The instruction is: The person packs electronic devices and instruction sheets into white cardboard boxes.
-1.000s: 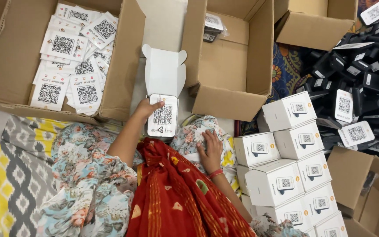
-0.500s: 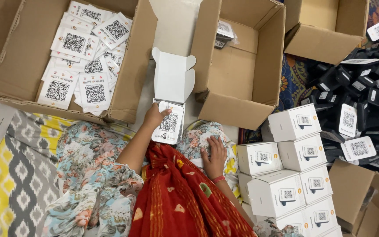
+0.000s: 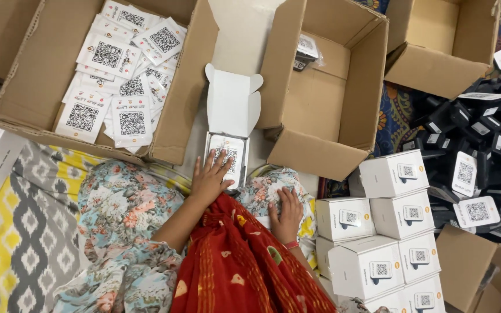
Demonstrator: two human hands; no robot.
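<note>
Between the cartons, your left hand lies open, pressing a card into the white box — lid unclosed; right hand rests flat on your knee, empty.

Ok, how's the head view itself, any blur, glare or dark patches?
Head view: even, soft light, no glare on the white card under the left hand; slight motion softness on its fingers; the black devices at right read dark, detail lost.
</note>
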